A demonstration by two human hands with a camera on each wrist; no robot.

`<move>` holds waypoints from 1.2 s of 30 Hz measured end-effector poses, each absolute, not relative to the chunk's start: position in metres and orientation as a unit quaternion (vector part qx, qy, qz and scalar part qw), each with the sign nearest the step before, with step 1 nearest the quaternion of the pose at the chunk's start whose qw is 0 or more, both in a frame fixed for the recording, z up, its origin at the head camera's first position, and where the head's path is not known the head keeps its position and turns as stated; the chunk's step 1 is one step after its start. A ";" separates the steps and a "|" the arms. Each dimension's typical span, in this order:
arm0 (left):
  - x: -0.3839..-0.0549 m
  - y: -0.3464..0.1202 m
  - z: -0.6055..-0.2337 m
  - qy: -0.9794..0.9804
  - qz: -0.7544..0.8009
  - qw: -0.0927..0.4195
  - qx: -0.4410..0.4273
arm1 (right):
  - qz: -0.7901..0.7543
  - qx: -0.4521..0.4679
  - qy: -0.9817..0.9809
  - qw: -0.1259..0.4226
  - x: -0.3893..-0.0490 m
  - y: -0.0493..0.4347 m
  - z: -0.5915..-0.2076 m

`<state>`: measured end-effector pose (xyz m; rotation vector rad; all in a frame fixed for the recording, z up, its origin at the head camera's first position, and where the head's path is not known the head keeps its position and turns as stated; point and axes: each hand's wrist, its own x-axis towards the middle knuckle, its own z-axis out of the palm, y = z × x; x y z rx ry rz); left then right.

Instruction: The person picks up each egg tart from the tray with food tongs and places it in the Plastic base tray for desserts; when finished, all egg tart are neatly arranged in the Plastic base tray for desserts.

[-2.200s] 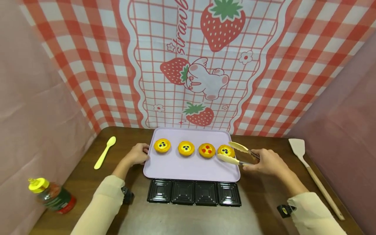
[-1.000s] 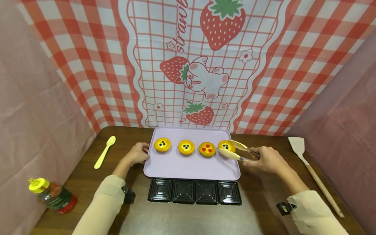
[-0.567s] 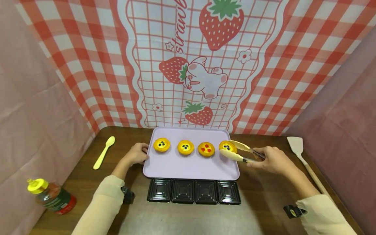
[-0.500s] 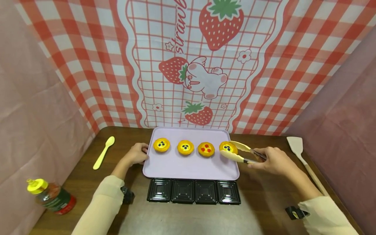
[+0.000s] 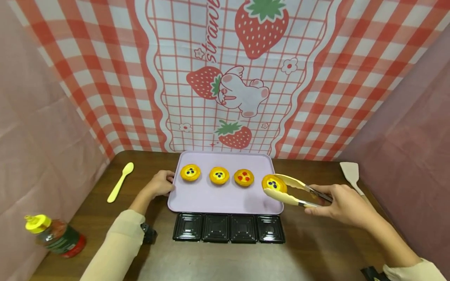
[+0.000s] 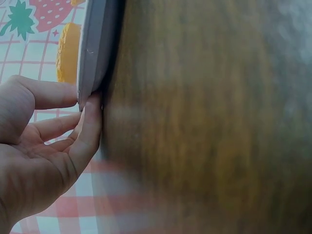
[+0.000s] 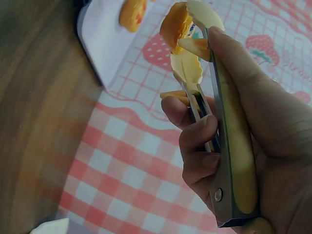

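My left hand pinches the left edge of a pale lilac tray. In the left wrist view, thumb and fingers lie on either side of the tray's rim. My right hand grips a pair of tongs with cream tips and metal arms. Between the tips is a tart with blue berries, raised over the tray's right side. On the tray sit two more blue-topped tarts and one red-topped tart. The right wrist view shows the held tart tilted.
A row of black square-patterned plastic trays lies in front of the lilac tray. At left are a cream spoon and a yellow-capped squeeze bottle. A spatula lies at right, partly behind my arm. A strawberry-print cloth hangs behind.
The tongs have closed around the right-hand blue-topped tart and lifted it off the tray. My right hand has moved right and nearer to me. The left hand stays at the tray's edge.
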<state>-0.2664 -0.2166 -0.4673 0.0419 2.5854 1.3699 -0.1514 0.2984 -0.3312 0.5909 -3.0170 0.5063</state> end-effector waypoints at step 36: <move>-0.268 -0.220 -0.468 0.867 0.485 0.115 0.030 | 0.149 0.238 -0.959 -0.048 -0.110 0.301 -0.364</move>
